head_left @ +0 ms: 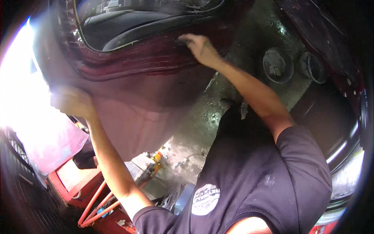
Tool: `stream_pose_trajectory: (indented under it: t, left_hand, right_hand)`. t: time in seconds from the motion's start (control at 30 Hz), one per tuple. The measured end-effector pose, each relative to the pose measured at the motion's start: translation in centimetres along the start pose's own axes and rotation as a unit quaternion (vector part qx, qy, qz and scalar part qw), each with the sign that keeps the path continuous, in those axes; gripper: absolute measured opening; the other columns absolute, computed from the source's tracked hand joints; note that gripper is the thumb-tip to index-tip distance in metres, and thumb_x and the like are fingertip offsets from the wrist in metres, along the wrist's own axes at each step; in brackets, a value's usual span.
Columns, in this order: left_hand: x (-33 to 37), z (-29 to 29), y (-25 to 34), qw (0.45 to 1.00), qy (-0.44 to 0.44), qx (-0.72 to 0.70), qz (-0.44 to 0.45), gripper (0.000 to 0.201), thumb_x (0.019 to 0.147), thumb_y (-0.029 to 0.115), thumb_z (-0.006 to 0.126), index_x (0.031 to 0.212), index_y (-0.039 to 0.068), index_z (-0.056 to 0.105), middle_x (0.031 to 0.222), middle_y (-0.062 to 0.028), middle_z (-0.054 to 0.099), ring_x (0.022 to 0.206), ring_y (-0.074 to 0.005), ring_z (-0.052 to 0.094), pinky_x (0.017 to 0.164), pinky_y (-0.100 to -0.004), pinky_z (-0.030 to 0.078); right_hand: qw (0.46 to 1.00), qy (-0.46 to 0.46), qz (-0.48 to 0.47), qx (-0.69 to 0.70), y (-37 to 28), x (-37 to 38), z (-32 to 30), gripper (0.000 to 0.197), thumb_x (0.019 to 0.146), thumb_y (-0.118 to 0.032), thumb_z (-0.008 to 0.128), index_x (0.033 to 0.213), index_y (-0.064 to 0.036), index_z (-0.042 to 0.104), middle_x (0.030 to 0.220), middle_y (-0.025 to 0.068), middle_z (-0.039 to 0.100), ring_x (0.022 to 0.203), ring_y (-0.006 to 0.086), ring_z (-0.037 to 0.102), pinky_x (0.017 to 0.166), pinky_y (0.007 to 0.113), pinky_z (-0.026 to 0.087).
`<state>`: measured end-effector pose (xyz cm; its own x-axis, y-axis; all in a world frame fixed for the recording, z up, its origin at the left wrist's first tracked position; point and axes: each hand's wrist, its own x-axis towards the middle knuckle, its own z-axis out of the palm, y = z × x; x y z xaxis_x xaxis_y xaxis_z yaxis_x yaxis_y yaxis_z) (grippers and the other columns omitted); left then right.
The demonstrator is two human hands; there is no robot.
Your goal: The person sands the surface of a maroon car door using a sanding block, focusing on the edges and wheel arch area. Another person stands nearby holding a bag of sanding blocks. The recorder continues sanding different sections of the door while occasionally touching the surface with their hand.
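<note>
A large dark red car body panel [140, 64] with a ridged edge stretches in front of me, and its lower part is dull pinkish. My right hand [200, 48] is closed on a small dark pad-like piece [181, 41] against the panel, just below the window opening. The exact kind of that piece does not show. Farther left and lower, my left hand [74, 102] is at the panel's left edge, its fingers curled but washed out by glare. Whether it grips the edge cannot be made out.
Dark car seats [128, 23] show through the window opening. Two round buckets [290, 70] [314, 68] stand on the wet-looking floor at right. Red metal tubes [93, 201] and a yellow-fitted tool [157, 157] lie low at left. A pinkish panel [66, 148] is beside my left forearm.
</note>
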<state>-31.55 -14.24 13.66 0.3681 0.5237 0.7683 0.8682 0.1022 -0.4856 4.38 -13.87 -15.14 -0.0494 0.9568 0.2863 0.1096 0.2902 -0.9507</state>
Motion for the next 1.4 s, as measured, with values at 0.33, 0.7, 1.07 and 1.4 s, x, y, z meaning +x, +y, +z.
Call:
stream_pose_trajectory:
  t: [0.33,0.7,1.07,1.4]
  left_hand:
    - [2.6,-1.8,3.4,0.995,-0.032,0.002,-0.09,0.043,0.105,0.03,0.044,0.122,-0.008,0.057,0.113,-0.0306,0.059,0.103,-0.0499,0.057,0.085,-0.058,0.046]
    - [4.5,-3.3,6.2,0.991,-0.046,0.007,-0.123,0.044,0.104,0.029,0.044,0.129,-0.006,0.055,0.118,-0.0284,0.059,0.107,-0.0462,0.056,0.091,-0.0571,0.044]
    - [4.8,-2.5,6.4,0.987,0.028,0.004,-0.16,0.045,0.091,0.025,0.061,0.131,0.003,0.057,0.125,-0.0182,0.061,0.115,-0.0361,0.057,0.101,-0.0501,0.041]
    - [4.2,-2.3,7.0,0.975,0.098,-0.076,-0.184,0.047,0.09,0.025,0.062,0.127,-0.003,0.056,0.127,-0.0308,0.055,0.118,-0.0454,0.053,0.102,-0.061,0.04]
  right_hand:
    - [0.975,-0.069,0.098,0.186,-5.5,4.5,-0.5,0.031,0.087,-0.025,0.082,0.108,-0.0053,0.072,0.092,0.0025,0.073,0.088,0.0112,0.066,0.084,0.029,0.052]
    - [0.959,-0.035,-0.276,-0.055,-17.2,4.5,8.6,0.038,0.096,-0.011,0.056,0.131,0.0021,0.06,0.137,0.022,0.06,0.128,0.0369,0.056,0.105,0.048,0.047]
    - [0.972,0.001,-0.233,-0.034,-21.2,7.0,13.3,0.048,0.11,-0.021,0.044,0.148,0.0083,0.047,0.157,0.0282,0.043,0.148,0.0432,0.038,0.125,0.049,0.026]
    - [0.976,0.014,-0.213,0.028,-22.4,7.3,13.6,0.05,0.111,-0.021,0.043,0.149,0.0114,0.045,0.155,0.0296,0.045,0.147,0.0411,0.041,0.125,0.045,0.026]
